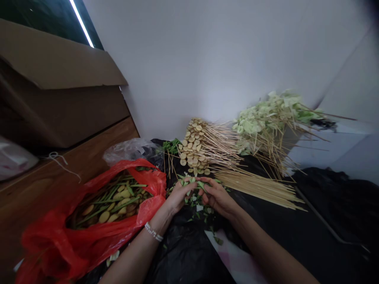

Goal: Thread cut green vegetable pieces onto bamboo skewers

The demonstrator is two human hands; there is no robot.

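My left hand (179,194), with a beaded bracelet at the wrist, curls around cut green vegetable pieces (185,182). Close beside it, my right hand (218,196) has its fingertips closed on a green strip (201,185) between the two hands. Whether a skewer is among the pieces cannot be made out. Loose green scraps (197,207) lie beneath both hands on black plastic (186,244). Just beyond the fingers rises a stack of skewered potato slices (194,146), its sticks pointing right. Bare wooden skewers (260,187) lie in a bundle right of my hands.
At the left, an open red plastic bag (74,248) holds potato slices and green stalks. Skewered cabbage leaves (266,112) are heaped at the back right by the white wall (225,59). Green skewers (171,146), a clear bag (133,150) and a cardboard box (74,106) stand leftward.
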